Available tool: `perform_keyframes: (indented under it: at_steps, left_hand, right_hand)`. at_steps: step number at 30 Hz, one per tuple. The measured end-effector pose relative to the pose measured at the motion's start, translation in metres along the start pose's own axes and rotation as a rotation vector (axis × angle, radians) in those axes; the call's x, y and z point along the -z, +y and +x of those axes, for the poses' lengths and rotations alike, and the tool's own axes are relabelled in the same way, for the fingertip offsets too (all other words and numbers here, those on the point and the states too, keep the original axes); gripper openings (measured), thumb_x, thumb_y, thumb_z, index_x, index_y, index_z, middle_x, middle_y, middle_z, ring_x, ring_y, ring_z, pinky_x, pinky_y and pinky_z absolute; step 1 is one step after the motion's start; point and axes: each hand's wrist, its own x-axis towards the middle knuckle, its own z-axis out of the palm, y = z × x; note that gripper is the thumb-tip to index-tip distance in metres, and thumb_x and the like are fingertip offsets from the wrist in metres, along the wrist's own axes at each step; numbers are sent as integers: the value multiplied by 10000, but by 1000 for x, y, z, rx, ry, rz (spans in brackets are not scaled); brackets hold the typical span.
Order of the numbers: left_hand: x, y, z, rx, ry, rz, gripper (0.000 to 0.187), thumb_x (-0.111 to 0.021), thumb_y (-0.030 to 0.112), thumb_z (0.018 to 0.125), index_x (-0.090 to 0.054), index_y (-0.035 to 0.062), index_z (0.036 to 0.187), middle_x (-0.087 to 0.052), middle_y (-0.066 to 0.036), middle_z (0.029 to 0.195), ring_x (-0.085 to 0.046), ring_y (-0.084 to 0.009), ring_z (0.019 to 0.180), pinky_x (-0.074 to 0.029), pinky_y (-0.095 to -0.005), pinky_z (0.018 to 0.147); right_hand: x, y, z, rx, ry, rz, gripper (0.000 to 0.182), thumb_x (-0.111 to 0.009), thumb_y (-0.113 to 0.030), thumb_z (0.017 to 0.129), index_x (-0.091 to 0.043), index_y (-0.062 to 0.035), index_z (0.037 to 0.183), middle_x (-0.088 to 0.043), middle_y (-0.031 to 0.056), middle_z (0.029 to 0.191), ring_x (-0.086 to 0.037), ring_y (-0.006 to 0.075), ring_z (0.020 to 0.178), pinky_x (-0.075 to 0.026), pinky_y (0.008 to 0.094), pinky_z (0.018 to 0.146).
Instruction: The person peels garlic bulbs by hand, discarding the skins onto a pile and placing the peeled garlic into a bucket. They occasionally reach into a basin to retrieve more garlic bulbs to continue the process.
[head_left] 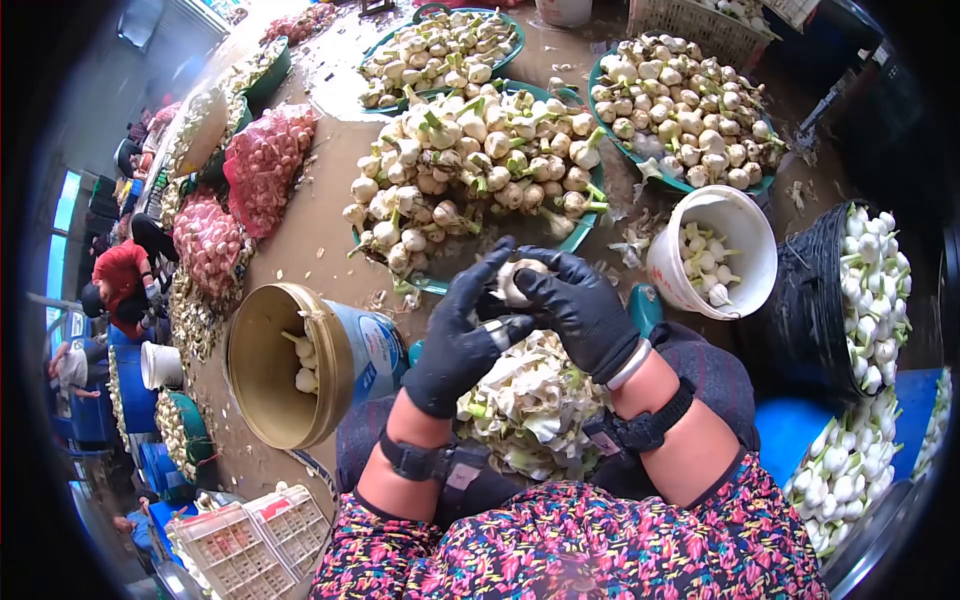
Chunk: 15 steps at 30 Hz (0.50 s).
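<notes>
Both of my hands wear black gloves and meet over my lap. My right hand grips a whitish garlic bulb, its thumb pressed on the near side. My left hand closes on the bulb from the left with bent fingers. Something small and white shows at the left thumb; whether it is a tool or a wrap I cannot make out. Below the hands lies a heap of peeled garlic skins. Just beyond them stands a wide green basin piled with unpeeled garlic bulbs.
A beige bucket with a few peeled bulbs stands left; a white bucket with more stands right. Further right is a black tub of white bulbs. More full basins and red mesh sacks lie beyond. People sit at far left.
</notes>
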Motion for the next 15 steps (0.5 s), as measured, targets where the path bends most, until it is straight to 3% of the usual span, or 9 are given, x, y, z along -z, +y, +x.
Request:
perform_keyframes:
  at_steps: [1,3,5,11,13,15]
  left_hand:
    - [-1,-5,2,-42,-15,68,564,-622,-44,767,-435,37,1292,-460,-105,1273,-513,-172,1078,-459,-295,888]
    - [3,1,4,138,40,-281,522,-628,-37,761,-457,-2,1253,-552,-109,1159,-556,-182,1025,-480,-316,872]
    - [4,6,6,219,76,-548,528,-642,-21,753,-459,-1,1248,-579,-108,1104,-576,-184,988,-496,-327,848]
    - [-4,3,6,227,116,-479,523,-638,45,738,-455,-36,1221,-585,-122,1071,-599,-216,933,-509,-345,814]
    - [-5,1,5,218,118,-485,512,-633,37,736,-461,-36,1213,-587,-123,1066,-603,-218,925,-516,-343,801]
    - [-5,0,5,209,122,-492,501,-629,29,735,-467,-36,1204,-589,-123,1060,-606,-220,917,-523,-342,789]
  right_hand:
    - [-1,2,1,37,-41,-55,294,-619,-126,849,-542,-22,1113,-623,57,945,-611,111,814,-522,239,684]
    - [-1,-5,-4,-11,-42,24,260,-605,-118,853,-569,-9,1087,-627,52,940,-606,88,769,-516,229,660]
    - [3,-17,-5,91,-1,-235,208,-590,-87,851,-592,0,1039,-634,44,903,-605,85,740,-513,229,649]
    - [-3,-6,-6,253,60,-263,173,-635,-20,769,-618,9,939,-637,46,839,-594,90,716,-495,229,649]
    - [-1,-2,-3,415,126,-549,145,-646,-46,755,-628,19,883,-621,53,781,-581,84,704,-482,239,634]
    - [1,-1,-2,402,117,-543,124,-636,-60,751,-625,18,848,-610,78,754,-588,119,678,-477,265,620]
